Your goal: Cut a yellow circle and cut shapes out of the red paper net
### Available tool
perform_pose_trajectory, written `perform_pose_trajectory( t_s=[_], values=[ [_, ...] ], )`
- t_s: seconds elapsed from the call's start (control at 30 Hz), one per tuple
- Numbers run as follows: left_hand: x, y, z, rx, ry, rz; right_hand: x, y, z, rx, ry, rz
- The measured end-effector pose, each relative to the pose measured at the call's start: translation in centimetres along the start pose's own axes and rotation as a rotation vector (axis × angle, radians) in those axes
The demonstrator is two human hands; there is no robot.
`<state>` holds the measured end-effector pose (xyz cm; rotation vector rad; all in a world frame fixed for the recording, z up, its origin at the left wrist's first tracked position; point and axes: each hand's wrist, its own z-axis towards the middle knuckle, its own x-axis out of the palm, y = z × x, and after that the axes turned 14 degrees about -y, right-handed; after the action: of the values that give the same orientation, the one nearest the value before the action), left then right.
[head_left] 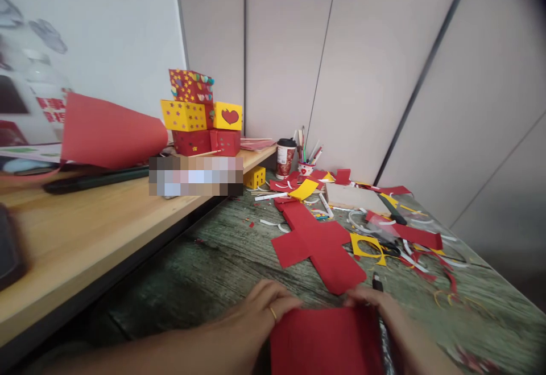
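At the bottom middle, a piece of red card (324,341) is seen partly, its lower end cut off by the frame; I cannot tell whether it is flat or folded into a box. My left hand (267,306), with a ring on one finger, grips its upper left edge. My right hand (377,304) pinches the upper right corner. A dark pen-like tool (377,281) runs along my right hand, its tip pointing away from me. Just beyond my hands, a red cross-shaped cutout (315,238) lies on the dark wood-grained table (213,284).
Yellow and red paper scraps, including a yellow piece with a round hole (367,248), litter the right side. Decorated boxes (190,116) are stacked on the wooden shelf (128,215) at left. A lidded cup (285,159) and a pen holder (306,167) stand by the wall.
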<state>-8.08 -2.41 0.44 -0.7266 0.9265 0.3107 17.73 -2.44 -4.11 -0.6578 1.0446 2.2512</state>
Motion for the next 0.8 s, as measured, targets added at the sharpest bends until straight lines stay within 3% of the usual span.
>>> perform_pose_trajectory(
  t_s=[0.13,0.23,0.37,0.53,0.67,0.8],
  values=[
    [-0.2,2.6,0.4,-0.046,0.070,-0.040,-2.1,-2.9,2.7,0.095,0.007,-0.082],
    [0.5,4.6,1.7,-0.064,0.012,0.054,-4.6,-6.8,6.0,0.186,-0.178,-0.262],
    [2.3,6.3,4.2,0.066,-0.014,0.225,-6.3,-11.6,9.0,0.256,-0.256,-0.399],
    [4.4,7.9,7.3,-0.035,0.013,0.243,-5.1,-14.5,9.9,0.280,-0.232,-0.472],
    [5.6,8.7,8.8,-0.130,0.039,0.224,-3.7,-15.2,11.4,0.267,-0.230,-0.534],
    [6.3,9.1,9.2,-0.136,0.055,0.202,-2.3,-15.2,13.5,0.235,-0.249,-0.562]
  ],
)
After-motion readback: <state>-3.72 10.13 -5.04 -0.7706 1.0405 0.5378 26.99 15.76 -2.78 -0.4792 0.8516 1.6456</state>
